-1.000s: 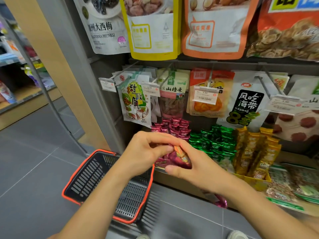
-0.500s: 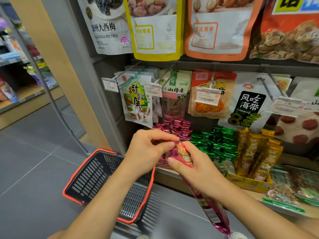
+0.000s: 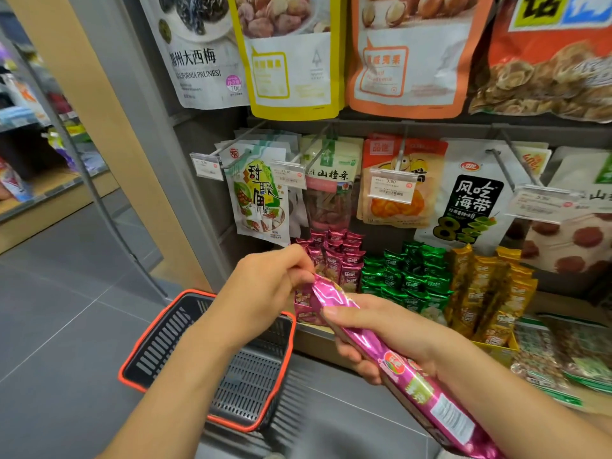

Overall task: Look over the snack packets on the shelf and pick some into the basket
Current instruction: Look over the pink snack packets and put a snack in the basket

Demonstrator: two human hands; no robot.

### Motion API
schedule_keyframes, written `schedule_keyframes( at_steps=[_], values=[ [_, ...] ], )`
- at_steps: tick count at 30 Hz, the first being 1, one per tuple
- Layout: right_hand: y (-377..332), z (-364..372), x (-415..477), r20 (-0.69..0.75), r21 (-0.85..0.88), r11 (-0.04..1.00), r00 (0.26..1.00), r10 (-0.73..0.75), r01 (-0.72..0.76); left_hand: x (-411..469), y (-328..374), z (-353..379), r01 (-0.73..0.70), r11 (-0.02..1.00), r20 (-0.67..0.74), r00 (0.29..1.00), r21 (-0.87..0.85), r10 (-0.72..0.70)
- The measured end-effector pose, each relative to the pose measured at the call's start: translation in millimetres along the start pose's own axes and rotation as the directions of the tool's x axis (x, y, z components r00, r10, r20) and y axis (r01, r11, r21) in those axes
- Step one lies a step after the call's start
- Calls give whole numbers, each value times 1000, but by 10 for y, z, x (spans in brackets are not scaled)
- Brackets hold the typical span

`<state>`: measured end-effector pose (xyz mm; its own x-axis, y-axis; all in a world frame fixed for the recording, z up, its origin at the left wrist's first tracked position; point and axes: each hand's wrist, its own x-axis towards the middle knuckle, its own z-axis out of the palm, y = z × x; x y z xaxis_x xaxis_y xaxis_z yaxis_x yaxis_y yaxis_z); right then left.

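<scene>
One long, shiny pink snack packet (image 3: 396, 363).

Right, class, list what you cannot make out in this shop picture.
Head view: the long shiny pink foil packet has its lower end cut off by the bottom edge; the right hand covers its middle.
Head view: the left forearm hides part of the black plastic basket with the orange rim.
Head view: the white price tag on the far right is too blurred to read.
</scene>
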<state>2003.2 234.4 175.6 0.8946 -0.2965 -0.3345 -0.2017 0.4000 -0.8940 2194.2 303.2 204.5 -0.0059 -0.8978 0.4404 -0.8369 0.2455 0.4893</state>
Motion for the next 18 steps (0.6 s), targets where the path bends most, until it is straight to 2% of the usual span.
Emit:
schedule_keyframes(
  at_steps=[2, 3, 5, 6, 9, 12, 14, 18],
  values=[
    [43, 10, 29, -110, -189, 980, 990, -87, 65, -7, -30, 25, 203, 958, 93, 978, -204, -187],
    [69, 13, 50, -183, -334, 937, 968, -173, 104, 2, -40, 35, 274, 918, 123, 961, -287, -249],
    [119, 8, 71, -294, -608, 783, 878, -378, 133, 27, -39, 41, 375, 819, 194, 927, -435, -321],
    [134, 8, 67, -315, -688, 715, 837, -448, 124, 39, -23, 45, 414, 755, 234, 910, -508, -342],
    [171, 43, 52, -326, -837, 546, 781, -533, 23, 36, 15, 97, 503, 551, 316, 860, -667, -401],
    [220, 49, 64, -296, -944, 309, 718, -630, -118, 26, 29, 177, 511, 464, 294, 836, -724, -462],
    [230, 58, 77, -277, -959, 234, 684, -675, -158, 30, 31, 185, 474, 479, 222, 842, -739, -491],
    [214, 90, 118, -293, -955, 255, 636, -714, -153, 63, 62, 194, 311, 740, -66, 900, -597, -432]
  ],
)
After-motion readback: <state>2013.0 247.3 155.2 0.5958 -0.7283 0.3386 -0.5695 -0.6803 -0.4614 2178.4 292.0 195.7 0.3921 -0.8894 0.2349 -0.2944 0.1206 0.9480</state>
